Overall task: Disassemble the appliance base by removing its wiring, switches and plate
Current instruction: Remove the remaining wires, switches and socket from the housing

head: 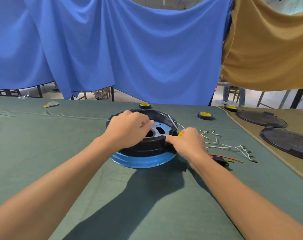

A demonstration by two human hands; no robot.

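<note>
black plastic and a blue rim make up the appliance base (143, 149), which sits at the centre of the frame on the green cloth (43, 153). the metal plate (158, 129) lies inside its ring, not yet out. to the right of the base the white wires (230, 148) lie loose on the cloth, and just below them a small black part (221, 160) with red leads, so the wiring looks mostly done and the plate seems to be the step in hand.

the left hand (128, 127) reaches over the near wall of the base, fingers curled down and pinching at the plate's edge (how firmly cannot be told from here). the right hand (187, 142) is closed round a screwdriver (176, 128) with a yellow handle, its shaft slanting up and left along the base's right wall, while the forefinger presses on the black rim.

to do this well, i would keep the base pinned flat with the right forefinger while the left lifts the plate evenly, not by one corner, since a tilted plate may jam against the ring. if a screw or a clip holds it, the blade should go to that point first; whether one remains is hidden by the hands. levering against the plastic wall risks cracking it. the freed plate can go on bare cloth right of centre, apart from the wires.
</note>
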